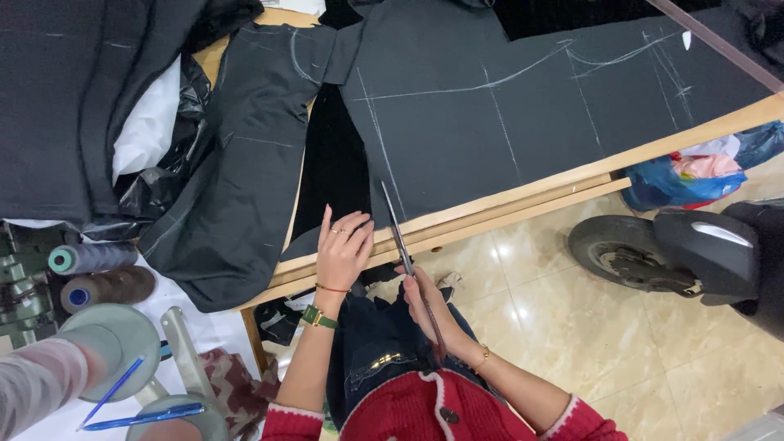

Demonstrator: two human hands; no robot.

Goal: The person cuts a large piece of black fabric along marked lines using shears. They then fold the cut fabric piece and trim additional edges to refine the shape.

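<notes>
right hand (pixel 430 304) on half-hidden scissors (pixel 395 225), left hand (pixel 343 249) flat on dark cloth (pixel 457 106)

Left hand (pixel 345 249): thin ring on one finger, fine red cord bracelet at wrist, green-strapped watch with gold square case just below, toward 7 o'clock. Right hand (pixel 426 302): slim gold bracelet at wrist, toward 4 o'clock. Both forearms were bare; red knit sleeves ended in pale trim near elbows. Red knit top carried pale edging and dark round button at front. Dark blue denim with small metal studs covered lap.
</notes>
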